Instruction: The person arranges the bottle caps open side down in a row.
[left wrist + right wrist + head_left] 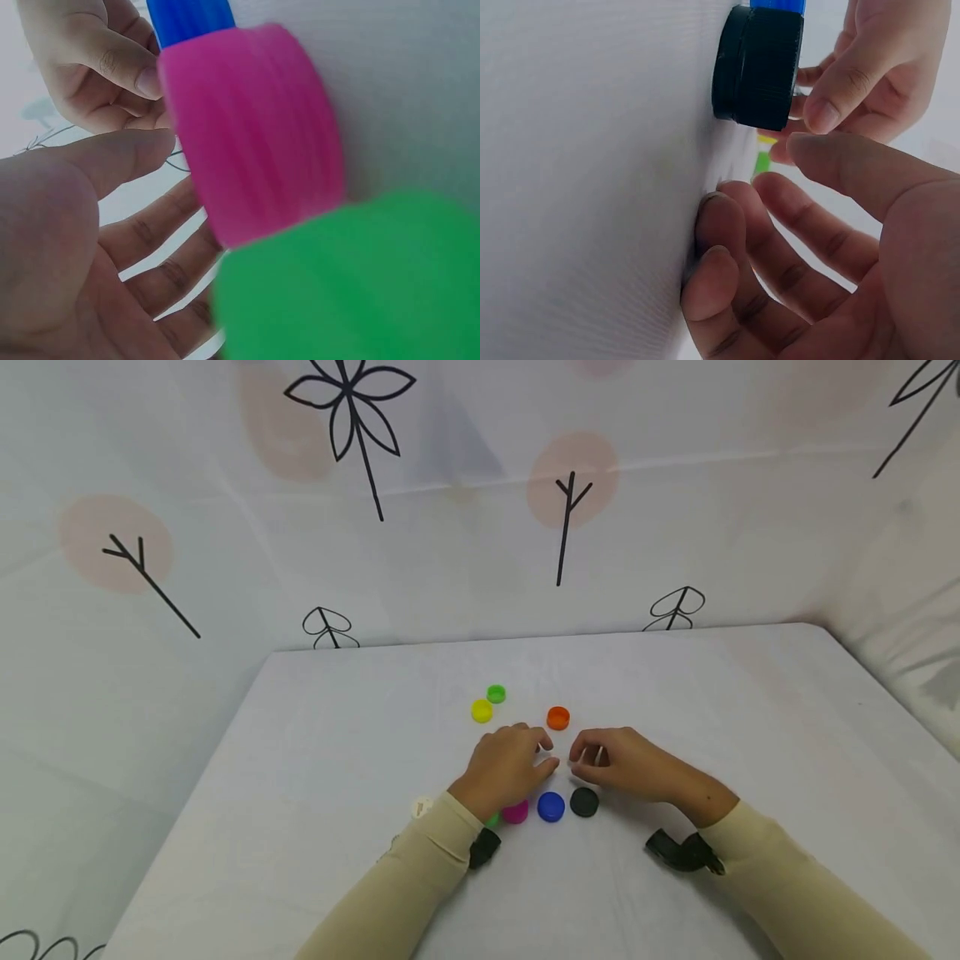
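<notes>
Both hands hover over the middle of a white table. In the head view the left hand (502,767) has its thumb and fingers spread apart, with nothing visible between them. Its fingertips are partly hidden behind a magenta bottle cap (259,135) in the left wrist view. The right hand (628,764) faces it, fingers loosely bent, some fingertips (712,281) at the cloth and no object seen in them. Just in front of the hands are a blue cap (551,807) and a black cap (584,802). A green cap (352,285) is partly covered by the left forearm.
Beyond the hands lie an orange cap (558,718), a yellow cap (482,711) and a light green cap (496,694). A whitish disc (422,807) sits left of the left wrist. A patterned cloth (465,560) hangs behind the table (337,735).
</notes>
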The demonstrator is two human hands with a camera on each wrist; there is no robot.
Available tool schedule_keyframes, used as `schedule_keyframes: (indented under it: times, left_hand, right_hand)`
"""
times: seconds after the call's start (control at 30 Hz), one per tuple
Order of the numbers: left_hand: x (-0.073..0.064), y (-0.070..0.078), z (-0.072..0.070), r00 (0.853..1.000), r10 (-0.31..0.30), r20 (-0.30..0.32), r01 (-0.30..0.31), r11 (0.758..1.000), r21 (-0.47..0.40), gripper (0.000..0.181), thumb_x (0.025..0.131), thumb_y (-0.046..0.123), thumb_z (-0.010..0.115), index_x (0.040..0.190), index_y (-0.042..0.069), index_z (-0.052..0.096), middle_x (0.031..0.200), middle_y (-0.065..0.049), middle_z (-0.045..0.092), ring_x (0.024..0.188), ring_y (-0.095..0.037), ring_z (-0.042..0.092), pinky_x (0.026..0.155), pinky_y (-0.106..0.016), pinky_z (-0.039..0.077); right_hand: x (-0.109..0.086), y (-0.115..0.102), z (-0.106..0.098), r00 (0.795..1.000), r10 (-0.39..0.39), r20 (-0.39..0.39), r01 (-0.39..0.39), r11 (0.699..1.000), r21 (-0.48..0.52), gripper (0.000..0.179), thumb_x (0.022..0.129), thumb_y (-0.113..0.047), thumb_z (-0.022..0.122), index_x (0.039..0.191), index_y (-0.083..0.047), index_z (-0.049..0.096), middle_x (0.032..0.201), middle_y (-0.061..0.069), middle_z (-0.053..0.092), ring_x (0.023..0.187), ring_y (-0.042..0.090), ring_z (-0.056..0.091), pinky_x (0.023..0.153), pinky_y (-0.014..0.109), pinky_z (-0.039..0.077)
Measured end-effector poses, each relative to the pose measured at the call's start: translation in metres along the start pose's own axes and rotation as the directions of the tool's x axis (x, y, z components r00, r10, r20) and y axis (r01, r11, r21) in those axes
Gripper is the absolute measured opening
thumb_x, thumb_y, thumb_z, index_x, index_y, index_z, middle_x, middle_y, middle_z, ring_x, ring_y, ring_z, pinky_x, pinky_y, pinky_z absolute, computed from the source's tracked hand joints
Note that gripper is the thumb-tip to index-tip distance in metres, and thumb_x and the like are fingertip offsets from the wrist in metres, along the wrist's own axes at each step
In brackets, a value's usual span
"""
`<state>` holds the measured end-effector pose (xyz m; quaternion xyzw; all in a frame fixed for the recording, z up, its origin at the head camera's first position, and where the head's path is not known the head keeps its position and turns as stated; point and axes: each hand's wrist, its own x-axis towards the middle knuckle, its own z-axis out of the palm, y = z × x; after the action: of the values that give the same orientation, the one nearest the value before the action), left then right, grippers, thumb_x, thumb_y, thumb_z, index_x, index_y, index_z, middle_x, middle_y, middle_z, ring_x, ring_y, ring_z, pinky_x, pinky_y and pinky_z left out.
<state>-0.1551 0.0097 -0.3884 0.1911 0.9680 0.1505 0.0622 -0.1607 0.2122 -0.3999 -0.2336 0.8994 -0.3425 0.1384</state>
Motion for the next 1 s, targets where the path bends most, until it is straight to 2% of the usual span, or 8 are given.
schedule_keyframes:
  times: [0.23,0.43,0.53,0.63,0.8,1.0]
  left_hand:
    - [0.001,-0.001,-0.005,1.000,-0.031,0.003,0.032,0.999,-0.037,0.029,0.094,0.035,0.070,0.119,0.019,0.071,0.100,0.003,0.069,0.090,-0.012,0.061,0.080,-0.027,0.052]
    - [0.004,-0.004,-0.008,0.998,-0.049,-0.037,0.048,0.998,-0.027,0.031,0.094,0.035,0.070,0.120,0.017,0.070,0.102,0.001,0.069,0.088,-0.012,0.062,0.077,-0.024,0.053]
    - [0.007,-0.003,-0.008,0.997,-0.067,-0.041,0.067,0.998,-0.022,0.032,0.094,0.035,0.070,0.121,0.017,0.070,0.102,0.000,0.070,0.087,-0.012,0.062,0.077,-0.024,0.053]
    - [0.010,-0.001,-0.007,0.996,-0.083,-0.020,0.083,0.997,-0.007,0.035,0.094,0.036,0.070,0.123,0.016,0.069,0.105,-0.001,0.071,0.088,-0.013,0.064,0.080,-0.026,0.054]
    - [0.013,0.004,-0.006,0.994,-0.110,0.006,0.110,0.994,-0.002,0.042,0.095,0.038,0.068,0.131,0.016,0.066,0.111,-0.003,0.071,0.092,-0.016,0.066,0.085,-0.030,0.055]
    - [0.016,0.004,-0.002,0.993,-0.118,0.028,0.118,0.993,0.024,0.047,0.095,0.040,0.067,0.136,0.016,0.062,0.110,-0.004,0.067,0.091,-0.017,0.061,0.083,-0.030,0.055]
  right_hand:
    - [0.007,-0.002,-0.001,0.998,0.065,-0.025,-0.065,0.998,0.001,0.012,0.093,-0.017,0.069,0.101,-0.010,0.065,0.082,0.000,0.067,0.070,0.012,0.060,0.064,0.025,0.053]
    - [0.015,-0.003,-0.005,0.985,0.155,-0.076,-0.157,0.988,-0.014,0.016,0.093,-0.020,0.070,0.101,-0.008,0.063,0.084,0.004,0.068,0.068,0.013,0.062,0.065,0.027,0.055]
    - [0.020,-0.001,-0.007,0.976,0.191,-0.103,-0.193,0.981,-0.015,0.024,0.093,-0.022,0.070,0.109,-0.005,0.062,0.085,0.006,0.069,0.066,0.014,0.062,0.064,0.028,0.055]
    - [0.026,0.001,-0.007,0.971,0.215,-0.103,-0.217,0.976,-0.009,0.038,0.094,-0.023,0.069,0.124,-0.003,0.059,0.083,0.007,0.068,0.063,0.015,0.061,0.062,0.028,0.054]
    - [0.034,0.001,-0.008,0.969,0.232,-0.080,-0.233,0.973,0.006,0.057,0.094,-0.024,0.069,0.143,-0.003,0.048,0.084,0.008,0.066,0.062,0.016,0.059,0.061,0.027,0.054]
    - [0.036,0.003,-0.007,0.981,0.183,-0.071,-0.184,0.983,-0.005,0.058,0.094,-0.022,0.069,0.144,-0.004,0.047,0.081,0.007,0.064,0.063,0.016,0.057,0.061,0.027,0.052]
